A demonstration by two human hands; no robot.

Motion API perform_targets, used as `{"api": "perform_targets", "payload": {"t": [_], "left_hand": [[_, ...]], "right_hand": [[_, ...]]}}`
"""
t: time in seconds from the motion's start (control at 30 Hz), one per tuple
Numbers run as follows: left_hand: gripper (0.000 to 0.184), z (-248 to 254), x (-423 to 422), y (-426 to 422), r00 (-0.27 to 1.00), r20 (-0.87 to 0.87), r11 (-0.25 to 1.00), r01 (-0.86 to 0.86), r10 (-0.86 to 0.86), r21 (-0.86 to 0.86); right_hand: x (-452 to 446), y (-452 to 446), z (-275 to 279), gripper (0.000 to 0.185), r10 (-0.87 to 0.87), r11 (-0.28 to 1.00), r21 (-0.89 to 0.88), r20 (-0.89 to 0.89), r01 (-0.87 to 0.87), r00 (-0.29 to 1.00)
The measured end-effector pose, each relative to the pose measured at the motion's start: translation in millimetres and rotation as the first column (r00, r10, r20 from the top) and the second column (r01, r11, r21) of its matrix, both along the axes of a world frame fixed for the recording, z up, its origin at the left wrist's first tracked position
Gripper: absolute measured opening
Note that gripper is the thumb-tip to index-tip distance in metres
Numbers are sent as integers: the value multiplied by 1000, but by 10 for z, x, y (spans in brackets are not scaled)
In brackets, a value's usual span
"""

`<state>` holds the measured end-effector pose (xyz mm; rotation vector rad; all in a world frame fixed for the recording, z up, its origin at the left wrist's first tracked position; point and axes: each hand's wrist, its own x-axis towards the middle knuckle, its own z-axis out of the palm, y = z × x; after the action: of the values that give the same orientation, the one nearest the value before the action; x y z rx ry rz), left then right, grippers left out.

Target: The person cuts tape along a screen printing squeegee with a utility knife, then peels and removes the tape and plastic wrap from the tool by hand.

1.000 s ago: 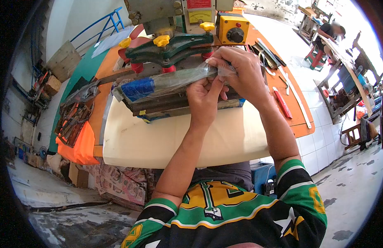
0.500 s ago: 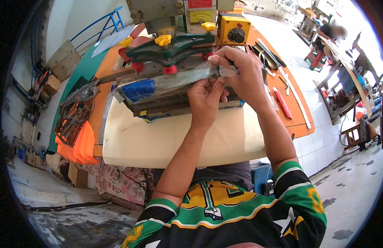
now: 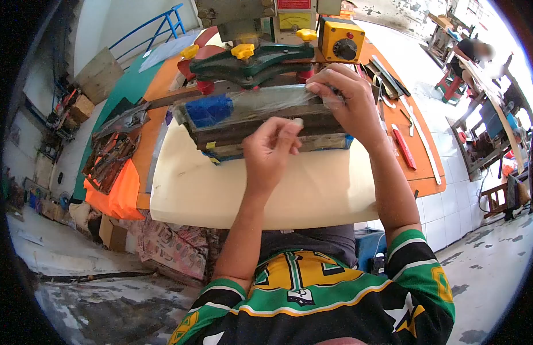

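Apparently, handling of the clear film (image 3: 272, 99) on the dark block (image 3: 225, 134) at upper centre is underway: the right hand (image 3: 351, 103) pinches its end, the left hand (image 3: 269, 147) curls apart, grip unclear, and the next move likely needs even tension.

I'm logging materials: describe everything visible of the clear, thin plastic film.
The clear, thin plastic film looks glossy and wrinkled. It stretches along the top of the long, dark bar, toward the blue, tape-like patch at left. The bare right hand appears to pinch its bunched right end; the bare left hand seems clear of it.
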<state>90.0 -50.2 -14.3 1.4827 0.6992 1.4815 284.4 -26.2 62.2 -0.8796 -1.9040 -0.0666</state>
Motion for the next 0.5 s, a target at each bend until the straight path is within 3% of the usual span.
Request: {"api": "perform_targets", "payload": {"t": [0.13, 0.27, 0.37, 0.5], "left_hand": [[24, -15, -511, 38, 965, 120, 966, -244, 233, 82], [27, 107, -1037, 289, 790, 200, 794, -602, 579, 80], [27, 151, -1348, 561, 731, 171, 713, -682, 660, 164], [30, 172, -1637, 857, 732, 72, 705, -674, 677, 219]], "right_hand": [[59, 128, -86, 12, 34, 999, 0, 7, -34, 999], [57, 129, -98, 16, 28, 999, -32, 25, -28, 999], [43, 100, -48, 20, 33, 999, -36, 44, -31, 999], [11, 22, 38, 16, 39, 998, -49, 80, -35, 996]]}}
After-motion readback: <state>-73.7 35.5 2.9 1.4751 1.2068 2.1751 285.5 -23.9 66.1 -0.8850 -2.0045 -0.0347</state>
